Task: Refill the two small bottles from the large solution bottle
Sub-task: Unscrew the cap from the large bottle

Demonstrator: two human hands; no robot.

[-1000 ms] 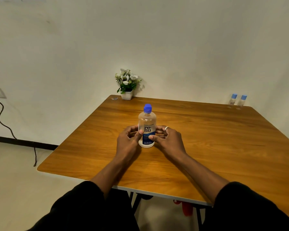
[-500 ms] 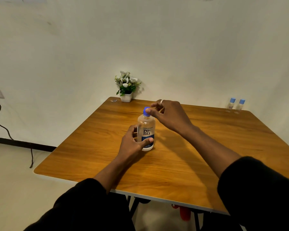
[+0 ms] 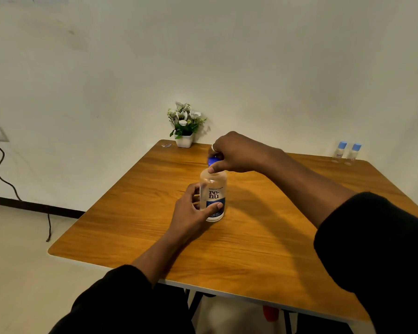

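The left hand (image 3: 191,210) grips the lower part of the bottle (image 3: 212,196), which stands upright on the counter (image 3: 263,237). The right hand (image 3: 234,153) pinches the bottle's blue cap (image 3: 212,161). Well beyond the bottle, on its right, two small bottles (image 3: 346,152) stand side by side. Behind it is a plant (image 3: 184,126).

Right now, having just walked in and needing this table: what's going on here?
A person seems to be opening the large solution bottle, upright mid-table: the left hand holds its body, the right hand pinches the blue cap. The two small bottles stand capped at the far right corner of the wooden table, untouched.
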